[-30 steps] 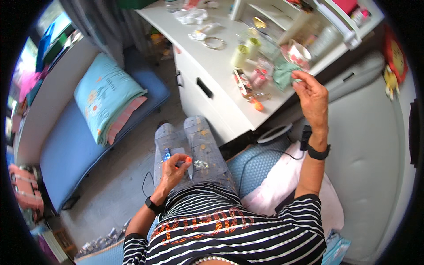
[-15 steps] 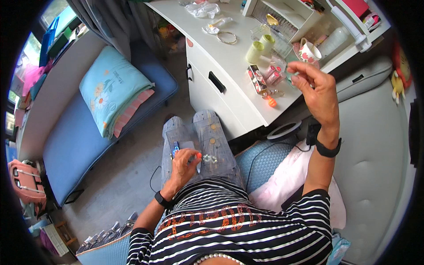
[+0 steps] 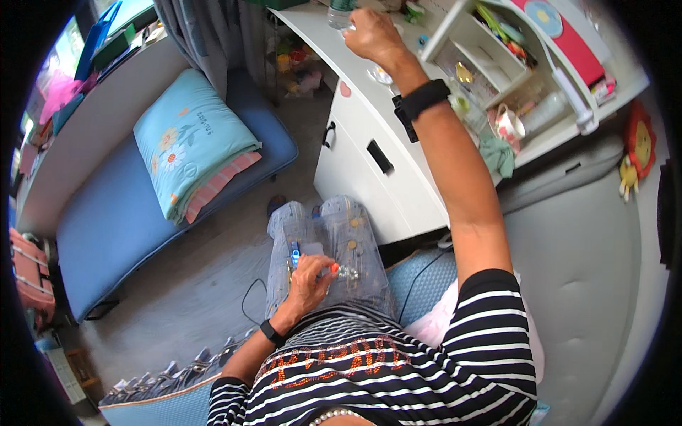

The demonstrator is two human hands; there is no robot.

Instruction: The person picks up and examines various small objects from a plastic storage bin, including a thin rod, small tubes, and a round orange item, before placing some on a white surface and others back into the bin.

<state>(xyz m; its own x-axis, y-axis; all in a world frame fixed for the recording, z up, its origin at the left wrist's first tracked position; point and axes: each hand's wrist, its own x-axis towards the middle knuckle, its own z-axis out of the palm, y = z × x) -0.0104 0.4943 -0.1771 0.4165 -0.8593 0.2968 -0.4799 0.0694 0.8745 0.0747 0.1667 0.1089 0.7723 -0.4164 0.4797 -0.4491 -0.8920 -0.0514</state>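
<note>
My left hand [image 3: 310, 279] rests over a clear tray [image 3: 328, 292] on my lap, thumb and fingertips pinched on a small orange-red piece [image 3: 334, 268]. Right beside it lies a small cluster of clear beads [image 3: 349, 272]. A small blue item [image 3: 295, 253] sits by the knuckles. My right arm is stretched far across the white desk [image 3: 316, 44]. Its closed right hand [image 3: 378, 35] is by a clear bottle [image 3: 341, 14] at the desk's far end; what the fingers hold, if anything, is hidden.
On the desk's right stand a white shelf unit [image 3: 455, 32], a patterned cup [image 3: 508, 125] and a green cloth [image 3: 497, 153]. My right arm covers part of the desktop. A blue bench [image 3: 106, 234] with a folded light-blue quilt [image 3: 186, 145] stands left; a grey padded headboard [image 3: 575, 248] is right.
My right hand has moved from the desk's near right corner to its far end. The left hand keeps its pinch over the tray. The whole view has shifted somewhat.
</note>
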